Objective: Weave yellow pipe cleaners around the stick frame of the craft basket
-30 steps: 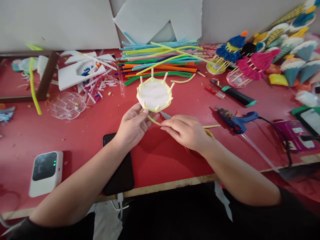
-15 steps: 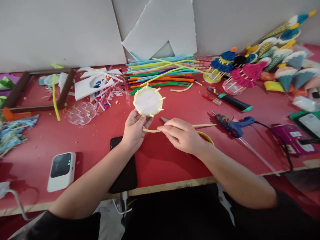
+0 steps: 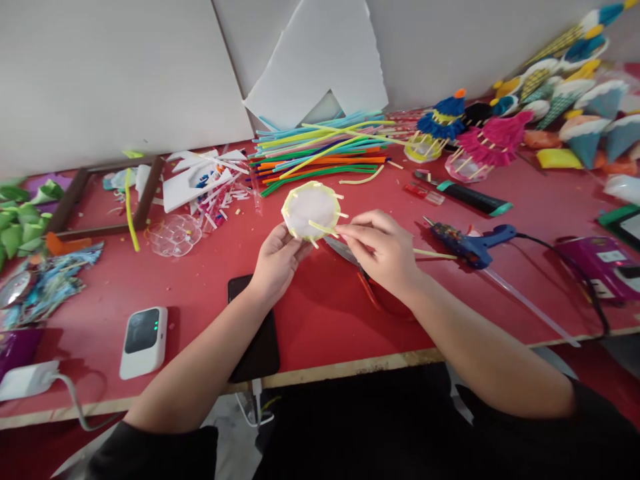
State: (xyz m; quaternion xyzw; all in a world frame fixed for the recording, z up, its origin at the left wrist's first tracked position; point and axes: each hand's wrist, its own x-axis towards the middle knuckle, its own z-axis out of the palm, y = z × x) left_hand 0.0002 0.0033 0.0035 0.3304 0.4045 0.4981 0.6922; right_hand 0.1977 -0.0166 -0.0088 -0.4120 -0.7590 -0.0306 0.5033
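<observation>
Between the thumb and fingers of my left hand [image 3: 277, 260] is a small round white disc [image 3: 311, 210] with a yellow rim and short pale-yellow pegs sticking out around it. My right hand [image 3: 383, 253] pinches a pale-yellow pipe cleaner [image 3: 324, 229]; its tip overlaps the disc's lower right edge, though contact is hard to tell. The strip's other end seems to come out behind the hand. Under my right hand lie scissors [image 3: 369, 290] with red handles, partly covered.
A blue glue gun [image 3: 473, 243] with a cord lies to the right, a cutter knife [image 3: 473, 199] behind it. Coloured pipe cleaners [image 3: 320, 150] are piled at the back. A black phone [image 3: 255, 340] and a white device [image 3: 144, 343] lie near the front edge.
My right hand has brought the pipe cleaner up from below the disc to its lower right edge. The scissors' red handles now show more. The camera view has shifted slightly.
</observation>
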